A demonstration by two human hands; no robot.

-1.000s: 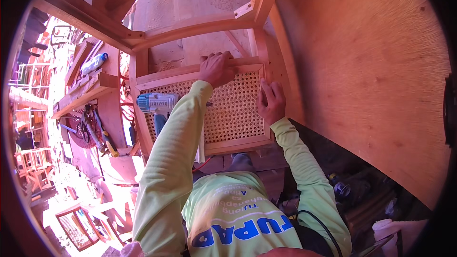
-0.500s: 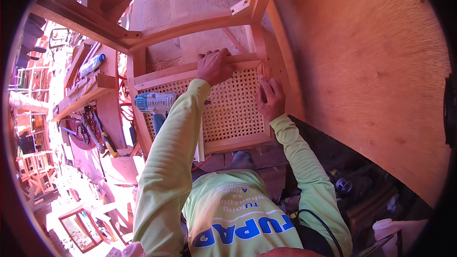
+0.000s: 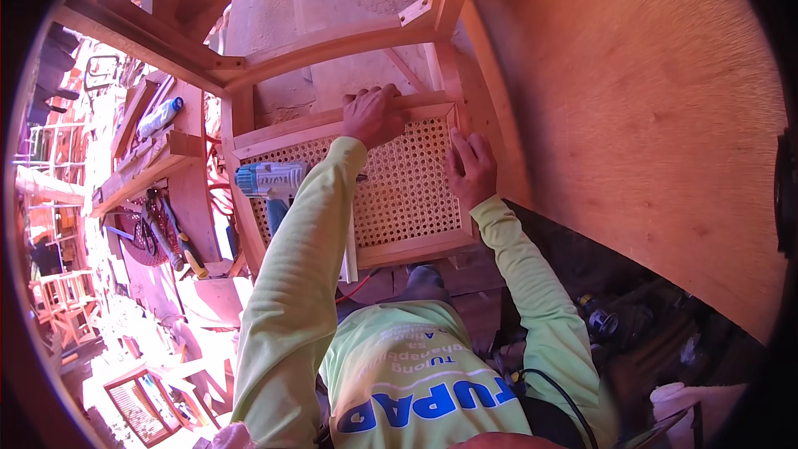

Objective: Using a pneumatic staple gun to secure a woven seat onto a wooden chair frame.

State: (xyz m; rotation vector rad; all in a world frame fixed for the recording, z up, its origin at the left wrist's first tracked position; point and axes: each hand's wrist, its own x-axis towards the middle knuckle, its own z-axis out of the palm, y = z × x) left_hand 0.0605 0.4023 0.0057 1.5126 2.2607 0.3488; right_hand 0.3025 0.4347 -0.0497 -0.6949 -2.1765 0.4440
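Observation:
A wooden frame with a woven cane panel [image 3: 407, 187] lies in front of me, against a larger wooden chair frame [image 3: 324, 56]. My left hand [image 3: 374, 116] is closed over the panel frame's far rail, fingers curled across its edge. At the right side, near the far corner, my right hand [image 3: 474, 168] has its fingers bent together against the side rail; what they pinch, if anything, is hidden. A grey and teal power drill [image 3: 270, 180] rests on the panel's left part, partly behind my left sleeve. A pale strip [image 3: 350, 241] lies across the cane beside that sleeve.
A large plywood sheet [image 3: 640, 116] rises along the right. On the left are wood offcuts [image 3: 150, 170], a blue-capped bottle [image 3: 160, 118] and hand tools [image 3: 179, 233]. A small slatted wooden piece [image 3: 141, 407] stands at lower left. A black cable [image 3: 565, 395] crosses my right sleeve.
My right hand has shifted very slightly at the side rail. My left hand stays on the far rail, and the drill and panel keep their places.

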